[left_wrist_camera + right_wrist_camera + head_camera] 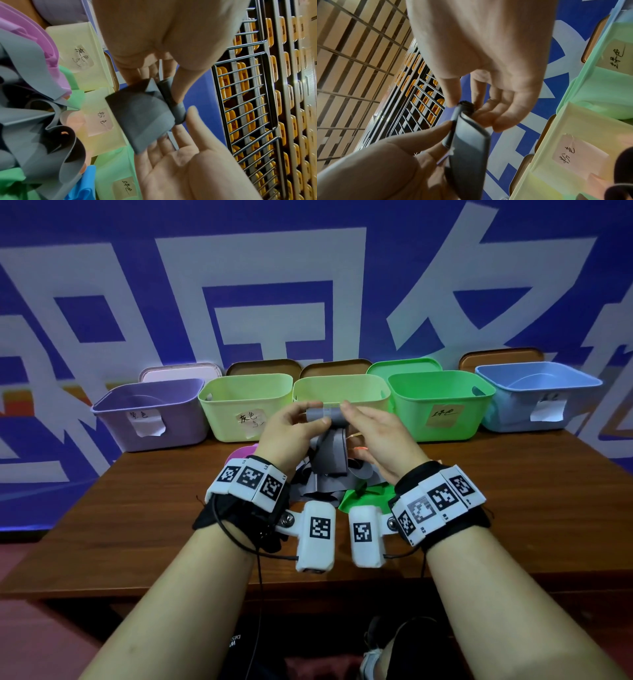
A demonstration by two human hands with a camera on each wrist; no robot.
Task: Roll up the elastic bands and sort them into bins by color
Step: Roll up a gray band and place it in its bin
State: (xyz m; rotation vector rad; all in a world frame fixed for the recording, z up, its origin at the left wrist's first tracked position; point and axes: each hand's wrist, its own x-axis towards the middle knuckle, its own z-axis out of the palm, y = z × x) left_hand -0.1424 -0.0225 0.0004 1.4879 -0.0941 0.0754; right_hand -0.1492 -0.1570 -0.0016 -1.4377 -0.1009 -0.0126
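I hold a grey elastic band (330, 451) up above the table, its top wound into a small roll (323, 413). My left hand (317, 414) pinches the roll's left part, thumb lying along it (178, 81). My right hand (346, 409) pinches the roll's right end between thumb and fingers, as the right wrist view shows (467, 108). The loose tail (142, 117) hangs down flat toward the pile. The bin with the grey label (245, 405) stands behind my left hand.
A heap of loose bands (325, 487) in grey, pink (239, 455) and green (363, 496) lies on the wooden table (513, 508). Along the back stand a purple bin (150, 419), a yellow-green bin (342, 390), a green bin (442, 402) and a blue bin (537, 395).
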